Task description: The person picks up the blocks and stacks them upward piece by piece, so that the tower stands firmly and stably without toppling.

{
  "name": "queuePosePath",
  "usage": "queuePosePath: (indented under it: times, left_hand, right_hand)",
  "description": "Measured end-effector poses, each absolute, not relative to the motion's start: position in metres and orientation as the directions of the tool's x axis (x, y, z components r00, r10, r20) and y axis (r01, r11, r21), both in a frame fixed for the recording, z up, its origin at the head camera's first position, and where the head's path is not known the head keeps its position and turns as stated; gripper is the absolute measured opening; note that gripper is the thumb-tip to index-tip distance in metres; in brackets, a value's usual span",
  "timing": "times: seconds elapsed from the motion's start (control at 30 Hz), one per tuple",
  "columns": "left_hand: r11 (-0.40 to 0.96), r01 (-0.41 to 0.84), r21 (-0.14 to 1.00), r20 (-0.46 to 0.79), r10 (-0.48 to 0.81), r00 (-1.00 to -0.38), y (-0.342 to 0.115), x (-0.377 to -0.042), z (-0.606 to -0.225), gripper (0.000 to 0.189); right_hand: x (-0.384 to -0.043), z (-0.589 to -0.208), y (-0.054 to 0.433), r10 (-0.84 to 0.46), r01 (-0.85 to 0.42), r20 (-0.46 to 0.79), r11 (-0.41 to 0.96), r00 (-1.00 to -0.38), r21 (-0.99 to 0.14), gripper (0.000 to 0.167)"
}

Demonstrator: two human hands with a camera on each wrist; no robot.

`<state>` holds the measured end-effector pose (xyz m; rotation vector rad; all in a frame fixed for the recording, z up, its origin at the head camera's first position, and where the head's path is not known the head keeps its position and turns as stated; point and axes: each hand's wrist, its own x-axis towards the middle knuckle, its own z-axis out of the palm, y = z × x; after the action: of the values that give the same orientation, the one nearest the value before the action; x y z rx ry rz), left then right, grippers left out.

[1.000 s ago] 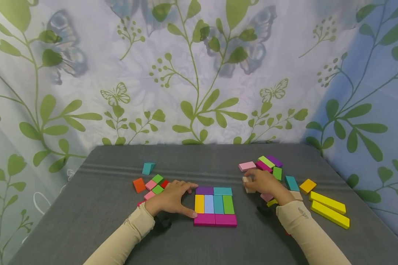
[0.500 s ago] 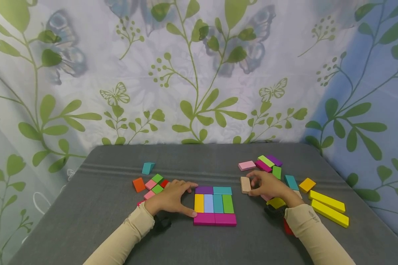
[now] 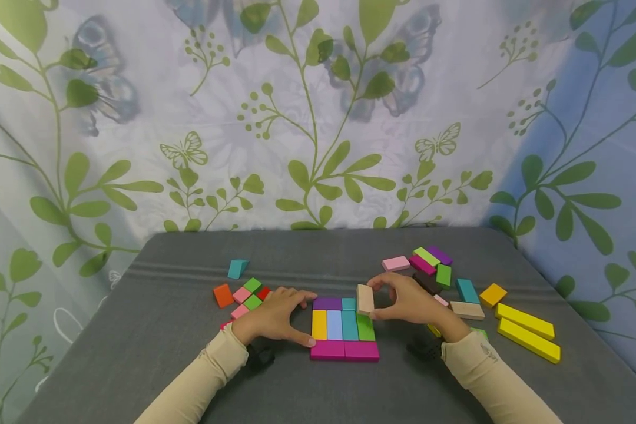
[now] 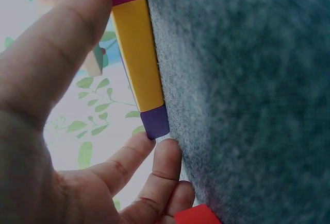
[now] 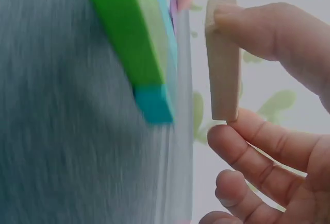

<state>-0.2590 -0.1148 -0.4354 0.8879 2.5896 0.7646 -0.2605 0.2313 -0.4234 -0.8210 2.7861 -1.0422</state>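
My right hand (image 3: 407,297) pinches a beige wooden block (image 3: 365,300) between thumb and fingertips, lifted over the right part of a flat square of coloured blocks. In the right wrist view the same block (image 5: 224,74) stands apart from the green block (image 5: 129,33) below. The square has magenta blocks (image 3: 327,350) in front, yellow (image 3: 320,325), light blue, teal and green ones in the middle, purple (image 3: 327,304) and teal at the back. My left hand (image 3: 275,316) rests at its left side. Its thumb touches the magenta block and its fingertips the purple block (image 4: 155,121).
Left lie pink, green and red blocks, an orange block (image 3: 223,295) and a teal wedge (image 3: 237,268). On the right are a pink block (image 3: 396,264), a magenta block (image 3: 422,264), another beige block (image 3: 467,310) and long yellow bars (image 3: 529,340). A patterned curtain (image 3: 318,118) hangs behind the grey table.
My right hand has picked up the beige block from the right-hand pile and carried it left, over the square of blocks. My left hand has stayed in place.
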Motion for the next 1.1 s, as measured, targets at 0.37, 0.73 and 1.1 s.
queuePosePath:
  times: [0.37,0.73,1.1]
  left_hand:
    - [0.677,0.476,0.562,-0.113,0.632,-0.766,-0.114,-0.260,-0.433,0.090]
    - [0.666,0.503,0.551,-0.095,0.649,-0.755,-0.113,-0.262,-0.436,0.090]
    - [0.659,0.509,0.554,-0.087,0.654,-0.751,-0.115,-0.262,-0.436,0.090]
  right_hand:
    - [-0.244,-0.424,0.181,-0.558,-0.503,0.080,0.665,-0.826,-0.552,0.057]
    - [-0.240,-0.423,0.156,-0.590,-0.542,0.072,0.679,-0.804,-0.495,0.057]
    - [-0.239,-0.423,0.150,-0.589,-0.542,0.065,0.687,-0.805,-0.485,0.059]
